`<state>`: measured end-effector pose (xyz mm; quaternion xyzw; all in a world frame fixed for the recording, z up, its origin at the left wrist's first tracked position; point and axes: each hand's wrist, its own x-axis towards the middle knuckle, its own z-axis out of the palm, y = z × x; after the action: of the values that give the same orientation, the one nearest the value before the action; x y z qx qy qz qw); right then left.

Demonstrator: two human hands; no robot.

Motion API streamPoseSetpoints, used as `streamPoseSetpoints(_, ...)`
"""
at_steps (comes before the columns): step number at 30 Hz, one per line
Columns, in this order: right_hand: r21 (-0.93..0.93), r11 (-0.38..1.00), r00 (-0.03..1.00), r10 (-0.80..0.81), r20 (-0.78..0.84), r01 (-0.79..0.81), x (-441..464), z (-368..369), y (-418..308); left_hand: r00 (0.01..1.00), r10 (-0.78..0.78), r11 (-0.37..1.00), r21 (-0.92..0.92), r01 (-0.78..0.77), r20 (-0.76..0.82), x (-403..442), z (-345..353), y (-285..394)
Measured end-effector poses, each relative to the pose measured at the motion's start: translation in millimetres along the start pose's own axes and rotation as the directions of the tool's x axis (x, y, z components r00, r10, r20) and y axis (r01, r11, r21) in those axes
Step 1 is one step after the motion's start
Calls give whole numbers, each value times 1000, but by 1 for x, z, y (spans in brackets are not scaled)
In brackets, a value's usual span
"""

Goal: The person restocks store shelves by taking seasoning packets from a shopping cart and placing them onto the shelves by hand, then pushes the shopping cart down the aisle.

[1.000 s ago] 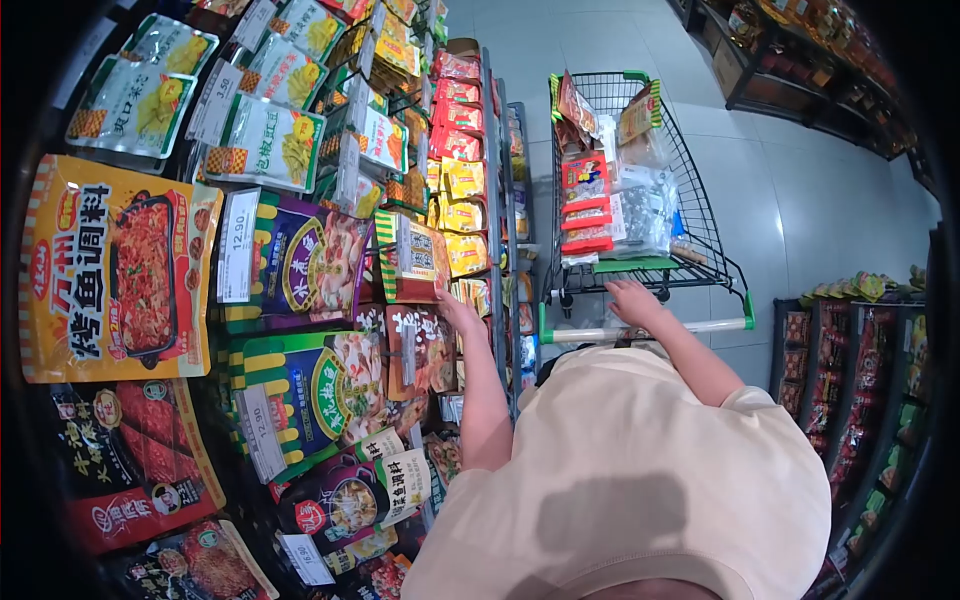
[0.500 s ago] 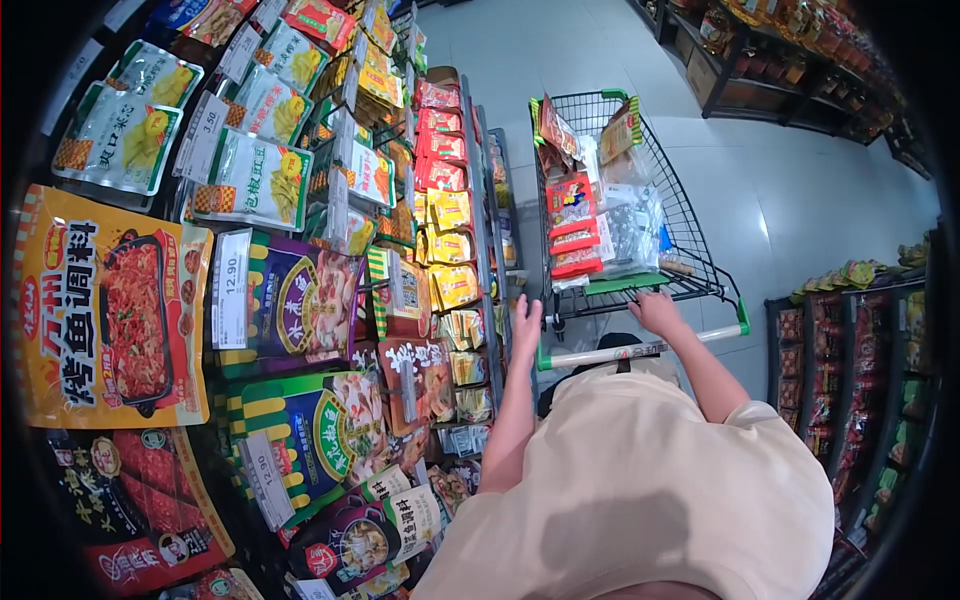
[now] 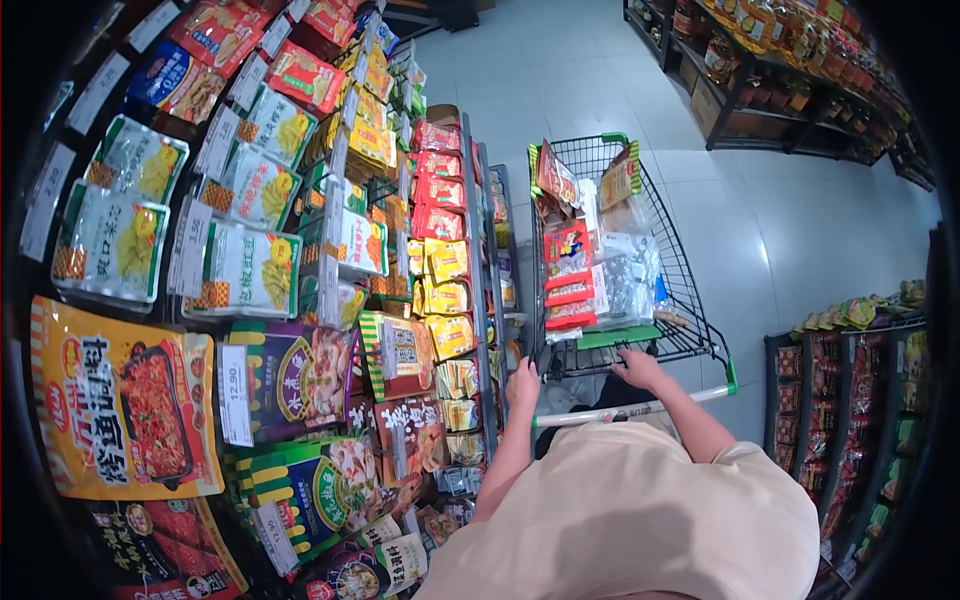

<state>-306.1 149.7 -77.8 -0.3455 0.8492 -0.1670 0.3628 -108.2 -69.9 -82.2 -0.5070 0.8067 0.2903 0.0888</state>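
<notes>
A black wire shopping cart (image 3: 690,300) with green corners stands in front of me, its pale handlebar (image 3: 600,413) close to my body. My left hand (image 3: 521,386) is closed at the cart's left rear corner, beside the shelf; its fingers are partly hidden. My right hand (image 3: 638,370) has its fingers curled at the cart's rear edge, behind the green flap (image 3: 618,337). Inside the cart lie red snack packets (image 3: 568,260), clear plastic-wrapped goods (image 3: 625,280), a brown packet (image 3: 558,183) and a yellow-brown bag (image 3: 619,180).
To my left, a shelf holds seasoning pouches, including a large orange pouch (image 3: 130,400), pickle packets (image 3: 250,268) and price tags (image 3: 235,395). Bottles (image 3: 765,25) fill a rack at the far right. Another packet rack (image 3: 830,400) stands at the near right. Grey tiled floor (image 3: 760,215) lies between.
My left hand has gone from spread fingers to closed at the cart's corner. The right hand has shifted slightly left and nearer to me. The view has tilted, so shelf goods appear lower.
</notes>
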Motion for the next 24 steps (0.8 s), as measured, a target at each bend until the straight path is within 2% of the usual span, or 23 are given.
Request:
streamPoseSetpoints(3, 43, 998, 995, 52, 83, -56, 18, -11, 0, 1000, 23, 1000, -1, -23, -15, 4, 3, -2)
streamPoseSetpoints(5, 135, 989, 998, 59, -17, -56, 30, -11, 8, 998, 63, 998, 22, -63, -21, 8, 10, -11)
streamPoseSetpoints(6, 140, 988, 998, 65, 0, -64, 38, -13, 13, 999, 52, 998, 28, -52, -8, 9, 10, -9)
streamPoseSetpoints(8, 320, 942, 991, 124, -40, -105, 62, -24, 23, 999, -15, 999, 40, 17, -34, 4, 8, -3)
streamPoseSetpoints(10, 441, 896, 974, 138, -178, -47, 83, -33, 32, 1000, -6, 996, 89, 8, -22, 2, 3, 3)
streamPoseSetpoints(12, 514, 857, 960, 170, -224, -31, 117, -31, 55, 1000, -12, 997, 71, 11, 10, 3, -2, 10)
streamPoseSetpoints(14, 701, 712, 956, 228, -184, -34, 160, -24, 85, 998, -26, 994, 105, 20, 62, 7, 1, 7)
streamPoseSetpoints(16, 823, 565, 941, 304, -145, -56, 189, -46, 92, 999, 32, 998, 60, -31, -7, 4, -1, 12)
streamPoseSetpoints(20, 970, 206, 903, 428, 31, -130, 249, -97, 102, 998, -47, 993, 113, 41, 50, 6, -5, 20)
streamPoseSetpoints(22, 979, 144, 883, 466, 63, -146, 287, -117, 112, 998, -44, 995, 94, 39, 42, 8, -2, 16)
streamPoseSetpoints(24, 963, 212, 851, 524, 34, -169, 329, -136, 125, 996, -71, 993, 97, 66, 48, 9, -2, 16)
